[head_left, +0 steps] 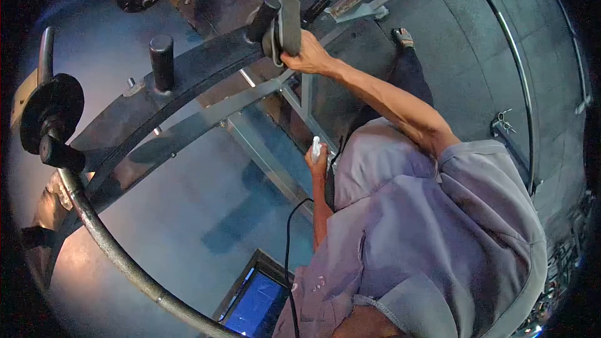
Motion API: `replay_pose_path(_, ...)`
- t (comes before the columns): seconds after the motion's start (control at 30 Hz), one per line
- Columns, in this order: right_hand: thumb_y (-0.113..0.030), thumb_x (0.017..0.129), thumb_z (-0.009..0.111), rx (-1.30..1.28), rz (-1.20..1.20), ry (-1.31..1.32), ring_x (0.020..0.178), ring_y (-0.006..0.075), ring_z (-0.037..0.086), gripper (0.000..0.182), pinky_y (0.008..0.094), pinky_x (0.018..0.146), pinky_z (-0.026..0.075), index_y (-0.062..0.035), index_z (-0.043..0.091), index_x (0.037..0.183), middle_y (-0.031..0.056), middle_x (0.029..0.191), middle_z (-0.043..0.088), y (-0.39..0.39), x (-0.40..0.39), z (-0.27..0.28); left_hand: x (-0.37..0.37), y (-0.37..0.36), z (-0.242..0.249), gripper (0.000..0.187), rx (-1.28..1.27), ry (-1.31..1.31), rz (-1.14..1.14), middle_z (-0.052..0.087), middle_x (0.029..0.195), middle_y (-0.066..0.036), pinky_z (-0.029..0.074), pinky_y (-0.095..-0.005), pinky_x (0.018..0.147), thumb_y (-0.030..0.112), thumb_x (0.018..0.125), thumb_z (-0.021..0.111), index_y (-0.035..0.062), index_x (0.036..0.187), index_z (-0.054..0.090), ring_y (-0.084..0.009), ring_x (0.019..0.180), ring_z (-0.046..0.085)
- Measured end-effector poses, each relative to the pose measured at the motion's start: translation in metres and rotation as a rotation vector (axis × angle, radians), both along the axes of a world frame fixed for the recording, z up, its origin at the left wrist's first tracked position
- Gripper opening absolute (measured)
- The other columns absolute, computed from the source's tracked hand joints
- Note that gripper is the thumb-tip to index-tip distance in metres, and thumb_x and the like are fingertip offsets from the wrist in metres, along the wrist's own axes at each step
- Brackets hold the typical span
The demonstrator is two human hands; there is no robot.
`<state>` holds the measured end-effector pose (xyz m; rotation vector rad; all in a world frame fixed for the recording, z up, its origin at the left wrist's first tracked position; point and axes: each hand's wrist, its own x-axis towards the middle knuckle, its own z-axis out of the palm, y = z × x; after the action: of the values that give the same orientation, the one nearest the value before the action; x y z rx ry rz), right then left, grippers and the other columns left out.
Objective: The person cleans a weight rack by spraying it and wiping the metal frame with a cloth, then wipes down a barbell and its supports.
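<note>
My right hand (307, 55) is closed on a folded grey cloth (289, 25). The cloth is pressed against a black peg (266, 15) on the dark curved beam (206, 59) of a gym machine. Lower down, close to my body, my left hand (317, 159) has its fingers wrapped round a white object (316, 148), perhaps a spray nozzle; its lower part is hidden. A second black peg (161, 62) stands upright further left on the beam.
A round black disc (53, 112) and a curved metal bar (119, 250) are at the left. Grey struts (263, 156) run below the beam. A black cable (288, 238) hangs by my body, near a blue panel (256, 303). Another metal bar (516, 56) curves at the right.
</note>
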<state>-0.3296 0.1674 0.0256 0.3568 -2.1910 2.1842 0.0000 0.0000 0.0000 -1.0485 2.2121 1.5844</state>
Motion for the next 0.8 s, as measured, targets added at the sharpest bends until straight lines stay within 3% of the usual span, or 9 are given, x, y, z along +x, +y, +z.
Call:
replay_pose_path(0.1, -0.021, 0.063, 0.068, 0.017, -0.243, 0.056, 0.086, 0.0389, 0.056, 0.045, 0.0417, 0.078, 0.046, -0.0001, 0.055, 0.101, 0.0225, 0.092, 0.057, 0.007, 0.002, -0.009, -0.004, 0.005, 0.018, 0.018, -0.067, 0.002, -0.042, 0.060, 0.070, -0.001, 0.045, -0.0253, 0.057, 0.018, 0.081, 0.068, 0.0021, 0.087, 0.062, -0.0092, 0.061, 0.055)
replay_pose_path(0.17, -0.021, 0.062, 0.068, 0.114, -0.158, -0.084, 0.082, 0.0401, 0.056, 0.044, 0.0425, 0.078, 0.045, 0.0007, 0.054, 0.099, 0.0226, 0.083, 0.055, -0.007, -0.006, -0.016, -0.006, -0.005, 0.021, 0.018, -0.195, -0.019, -0.078, 0.059, 0.068, -0.001, 0.044, -0.0254, 0.055, 0.019, 0.081, 0.068, 0.0020, 0.086, 0.062, -0.0091, 0.058, 0.054)
replay_pose_path(0.27, -0.024, 0.064, 0.067, -0.014, -0.047, 0.177, 0.084, 0.0398, 0.055, 0.044, 0.0447, 0.078, 0.044, 0.0006, 0.054, 0.098, 0.0244, 0.087, 0.056, 0.005, -0.001, 0.021, -0.002, -0.006, 0.006, 0.020, -0.134, 0.043, -0.135, 0.060, 0.066, -0.001, 0.042, -0.0257, 0.053, 0.022, 0.082, 0.067, 0.0017, 0.083, 0.063, -0.0082, 0.058, 0.054)
replay_pose_path(0.37, -0.026, 0.064, 0.068, 0.071, -0.215, 0.019, 0.087, 0.0405, 0.054, 0.045, 0.0463, 0.077, 0.043, 0.0000, 0.055, 0.099, 0.0235, 0.089, 0.057, 0.004, -0.018, -0.039, -0.008, 0.003, 0.014, 0.021, -0.118, 0.006, -0.115, 0.060, 0.066, -0.002, 0.042, -0.0265, 0.053, 0.021, 0.081, 0.067, 0.0012, 0.082, 0.063, -0.0087, 0.058, 0.054)
replay_pose_path(0.53, -0.027, 0.067, 0.066, -0.176, -0.097, -0.420, 0.097, 0.0323, 0.059, 0.050, 0.0413, 0.084, 0.045, -0.0009, 0.055, 0.108, 0.0221, 0.097, 0.060, 0.019, -0.014, 0.027, -0.005, -0.009, -0.003, 0.021, -0.052, -0.019, -0.073, 0.058, 0.066, -0.001, 0.042, -0.0278, 0.054, 0.021, 0.081, 0.066, 0.0003, 0.080, 0.062, -0.0102, 0.060, 0.052)
replay_pose_path(0.63, -0.025, 0.067, 0.065, -0.119, 0.008, -0.381, 0.088, 0.0300, 0.060, 0.045, 0.0400, 0.079, 0.047, 0.0001, 0.056, 0.103, 0.0204, 0.091, 0.060, 0.025, -0.012, 0.030, 0.002, -0.012, -0.012, 0.021, -0.199, 0.146, -0.282, 0.058, 0.068, -0.001, 0.042, -0.0273, 0.055, 0.021, 0.082, 0.066, 0.0006, 0.081, 0.062, -0.0093, 0.061, 0.052)
replay_pose_path(0.67, -0.024, 0.067, 0.064, -0.007, -0.204, -0.172, 0.084, 0.0297, 0.060, 0.039, 0.0402, 0.077, 0.047, 0.0017, 0.058, 0.096, 0.0200, 0.086, 0.060, 0.010, -0.019, -0.002, 0.001, -0.012, -0.008, 0.021, -0.208, 0.124, -0.296, 0.059, 0.068, -0.002, 0.042, -0.0272, 0.055, 0.021, 0.082, 0.066, 0.0007, 0.081, 0.062, -0.0091, 0.061, 0.052)
replay_pose_path(0.73, -0.024, 0.068, 0.064, 0.143, -0.243, -0.186, 0.082, 0.0308, 0.060, 0.037, 0.0407, 0.076, 0.047, 0.0022, 0.058, 0.093, 0.0201, 0.085, 0.061, 0.012, -0.028, 0.005, -0.015, -0.006, 0.010, 0.021, -0.093, -0.149, -0.159, 0.059, 0.069, -0.002, 0.042, -0.0269, 0.055, 0.021, 0.081, 0.066, 0.0007, 0.083, 0.063, -0.0089, 0.061, 0.053)
replay_pose_path(0.8, -0.024, 0.068, 0.064, 0.052, -0.180, -0.222, 0.080, 0.0323, 0.061, 0.036, 0.0412, 0.074, 0.048, 0.0017, 0.059, 0.093, 0.0208, 0.084, 0.062, 0.003, -0.030, 0.012, -0.014, 0.001, 0.014, 0.021, -0.073, 0.003, -0.120, 0.060, 0.069, -0.002, 0.043, -0.0262, 0.056, 0.021, 0.082, 0.066, 0.0009, 0.085, 0.063, -0.0092, 0.062, 0.054)
